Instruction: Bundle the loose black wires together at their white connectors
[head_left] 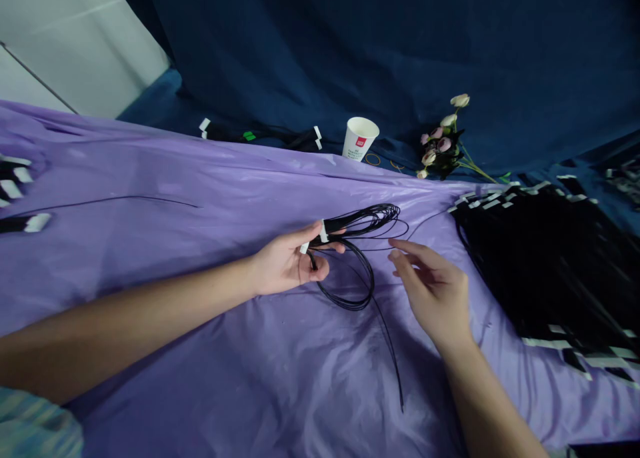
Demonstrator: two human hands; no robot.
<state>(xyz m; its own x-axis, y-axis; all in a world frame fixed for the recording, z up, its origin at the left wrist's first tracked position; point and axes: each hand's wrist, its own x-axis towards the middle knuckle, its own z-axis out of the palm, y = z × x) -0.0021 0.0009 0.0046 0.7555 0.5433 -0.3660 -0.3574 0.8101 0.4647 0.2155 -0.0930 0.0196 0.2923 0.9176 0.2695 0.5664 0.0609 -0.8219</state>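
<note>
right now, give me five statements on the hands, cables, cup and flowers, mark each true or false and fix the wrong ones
1. The left hand holds a looped black cable bundle. True.
2. The paper cup is lying on its side. False: the paper cup stands upright, its mouth upward.
3. A white strip crosses the black cable bundle near the left thumb. True.
4. The right hand has its grip on the cup. False: the right hand is beside the loops of the black cable bundle, apart from the cup.
5. The pink and white flowers are to the right of the cup in the picture. True.
</note>
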